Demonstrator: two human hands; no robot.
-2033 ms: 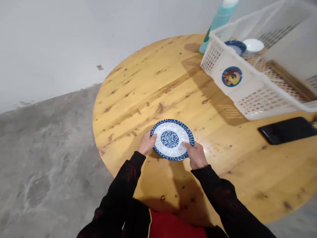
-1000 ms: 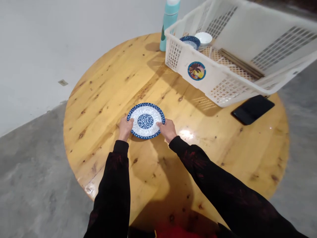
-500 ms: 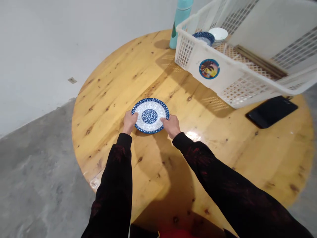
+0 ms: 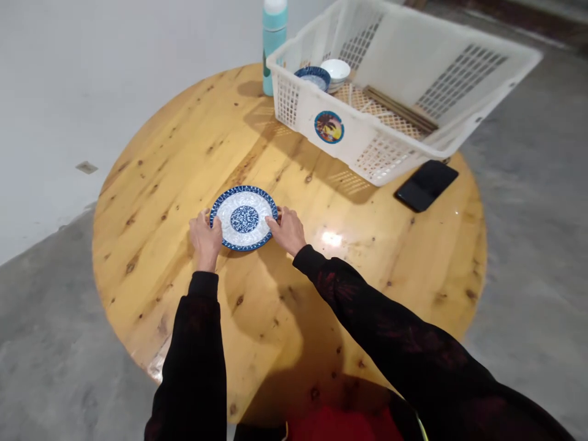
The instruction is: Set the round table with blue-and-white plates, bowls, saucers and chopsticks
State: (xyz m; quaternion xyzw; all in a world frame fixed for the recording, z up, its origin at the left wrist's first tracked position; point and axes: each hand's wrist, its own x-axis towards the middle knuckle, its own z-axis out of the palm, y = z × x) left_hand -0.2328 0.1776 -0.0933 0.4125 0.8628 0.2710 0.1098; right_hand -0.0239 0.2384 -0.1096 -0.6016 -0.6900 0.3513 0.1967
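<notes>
A round plate [image 4: 244, 219] with a blue patterned rim and a blue centre lies level at the middle-left of the table, at or very near its surface. My left hand [image 4: 205, 236] is at the plate's left edge, thumb over the rim and fingers curled at its outer side. At the right edge, my right hand [image 4: 288, 229] has its thumb on the rim and its fingers bent against the side. Both grips look light; the fingertips under the rim are partly hidden.
On the round wooden table [image 4: 174, 153], a white plastic basket [image 4: 294, 101] holds a blue-rimmed plate [image 4: 315, 76], white bowls [image 4: 336, 68] and brown sticks [image 4: 399, 109]. A turquoise bottle [image 4: 274, 52] stands behind it. A black phone [image 4: 426, 185] lies at the right.
The view has shifted, so the table and basket appear further left. My fingers, earlier tucked under the plate, now show more beside its rim, and both grips look looser.
</notes>
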